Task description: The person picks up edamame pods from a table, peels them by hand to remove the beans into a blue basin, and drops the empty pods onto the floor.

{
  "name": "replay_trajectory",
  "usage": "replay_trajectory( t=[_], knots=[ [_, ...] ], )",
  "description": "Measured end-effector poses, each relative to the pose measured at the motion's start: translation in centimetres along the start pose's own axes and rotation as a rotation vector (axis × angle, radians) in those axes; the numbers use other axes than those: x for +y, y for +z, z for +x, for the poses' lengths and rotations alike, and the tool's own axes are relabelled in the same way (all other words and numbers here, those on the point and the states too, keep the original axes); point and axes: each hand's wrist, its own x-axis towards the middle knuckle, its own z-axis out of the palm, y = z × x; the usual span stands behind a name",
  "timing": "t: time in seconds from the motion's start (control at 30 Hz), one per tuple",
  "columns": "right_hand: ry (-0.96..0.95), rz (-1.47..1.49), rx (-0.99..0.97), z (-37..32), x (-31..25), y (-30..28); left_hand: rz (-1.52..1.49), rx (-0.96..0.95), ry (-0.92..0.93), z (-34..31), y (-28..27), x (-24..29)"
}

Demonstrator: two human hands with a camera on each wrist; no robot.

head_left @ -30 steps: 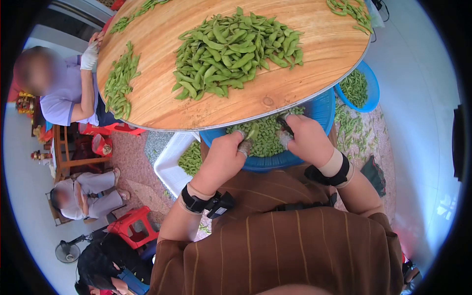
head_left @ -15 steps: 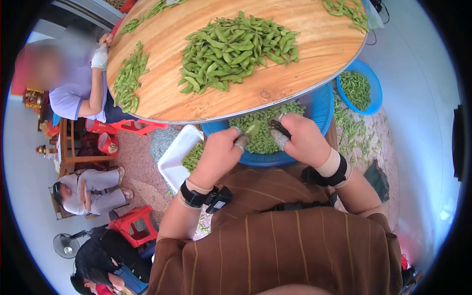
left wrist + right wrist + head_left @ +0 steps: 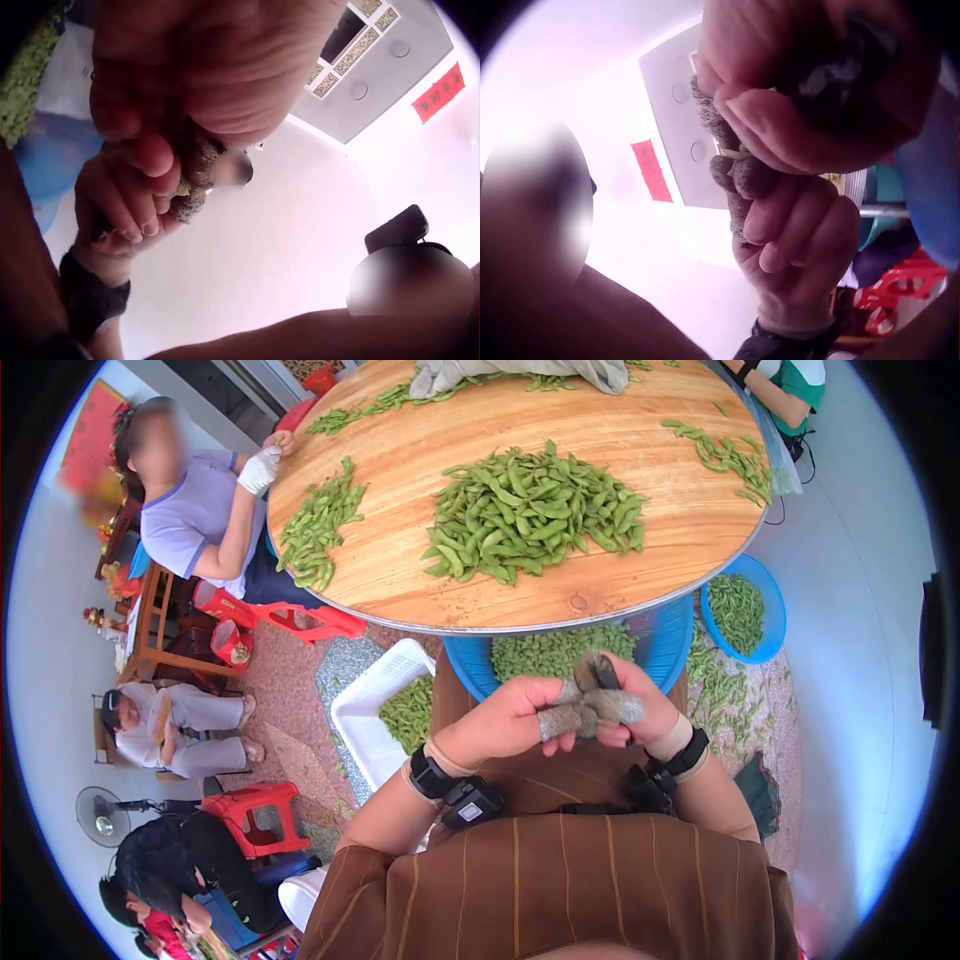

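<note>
The speckled floor (image 3: 285, 700) was the broadest thing below, with loose green scraps (image 3: 715, 685) strewn near the smaller blue bowl (image 3: 776, 610). Above it stood the round wooden desk (image 3: 380, 575), bearing a heap of green pods (image 3: 540, 510) set in from its rim. The large blue basin (image 3: 672, 635) sat partly under the near edge and held pale green beans (image 3: 560, 650); the white basket (image 3: 362, 710), with more green inside, stood to its left.

The left hand (image 3: 505, 720) and right hand (image 3: 648, 705) met near the basin's close side, in front of the brown clothing (image 3: 560, 860). Both grips were curled in, their fingertips clamped together on a small green piece (image 3: 736, 153), mostly hidden by grey finger covers (image 3: 558, 722). Whether it was a whole pod or part of one could not be told. A dark item (image 3: 603, 672) showed at the right grip, too unclear to name.

The likeliest trouble, by judgement, was a bean shooting or dropping onto the clothing or floor, since the hands worked so far toward the body. Thick covers could have dulled the pinch and let the piece slip; squeezing too hard could have crushed what lay inside. A careless release could also have dropped a scrap among the beans.
</note>
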Motion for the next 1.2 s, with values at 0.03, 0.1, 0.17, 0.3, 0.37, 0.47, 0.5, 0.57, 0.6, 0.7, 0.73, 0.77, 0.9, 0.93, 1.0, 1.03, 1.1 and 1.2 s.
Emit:
replay_trajectory(
  t=[0.03, 0.1, 0.17, 0.3, 0.37, 0.47, 0.5, 0.57, 0.6, 0.7, 0.73, 0.77, 0.9, 0.93, 1.0, 1.03, 1.1, 1.2],
  knots=[
    [0.007, 0.004, 0.016, 0.4, 0.1, -0.2, -0.014, -0.01, -0.004, -0.1, -0.1, -0.4],
    [-0.177, -0.398, 0.23, 1.6, 0.4, -1.3, 0.167, 0.169, -0.024, -0.1, -0.7, -1.1],
    [-0.16, -0.522, 0.354, 1.8, 0.7, -2.4, 0.169, 0.201, -0.054, -0.5, -1.4, -2.0],
    [-0.007, -0.712, 0.475, 1.9, 0.7, -2.5, 0.218, 0.295, -0.081, -1.0, -2.8, -3.5],
    [0.008, -0.821, 0.488, 1.8, 0.1, -1.3, 0.252, 0.312, -0.091, -0.9, -2.8, -4.2],
    [-0.443, -1.205, 0.412, 2.7, 1.6, -2.3, 0.395, 0.34, -0.008, -0.7, -3.4, -4.6],
    [-0.456, -1.218, 0.384, 2.9, 1.3, -2.0, 0.56, 0.331, 0.044, -1.3, -3.8, -4.8],
    [-0.22, -1.169, 0.469, 2.7, 0.9, -1.5, 0.733, 0.348, 0.092, -3.5, -4.8, -4.6],
    [-0.238, -1.157, 0.47, 2.6, 1.3, -2.1, 0.891, 0.368, -0.06, -5.3, -5.4, -4.2],
    [-0.186, -1.201, 0.477, 2.4, 2.3, -3.6, 1.28, 0.367, -0.741, -8.9, -5.8, -2.3],
    [-0.207, -1.195, 0.469, 2.6, 2.0, -2.9, 1.28, 0.374, -0.746, -9.6, -6.2, -2.7],
    [-0.21, -1.195, 0.462, 2.8, 2.1, -3.0, 1.38, 0.485, -0.66, -10.1, -6.7, -3.5],
    [-0.203, -1.226, 0.424, 3.1, 2.5, -2.7, 1.429, 0.932, -0.068, -6.4, -6.3, 1.2],
    [-0.226, -1.228, 0.415, 3.2, 2.4, -2.5, 1.413, 1.033, 0.091, -4.9, -6.2, 2.6],
    [-0.222, -1.246, 0.416, 3.0, 2.3, -2.3, 1.336, 1.143, 0.23, -2.1, -6.9, 3.9],
    [-0.211, -1.257, 0.417, 2.9, 2.3, -2.2, 1.337, 1.149, 0.239, -1.0, -7.9, 4.2],
    [-0.221, -1.31, 0.424, 2.3, 2.8, -2.8, 1.517, 1.033, 0.315, 0.8, -10.3, 4.0],
    [-0.223, -1.321, 0.459, 1.6, 2.6, -2.8, 1.542, 0.984, 0.223, 1.0, -11.0, 4.0]
  ],
)
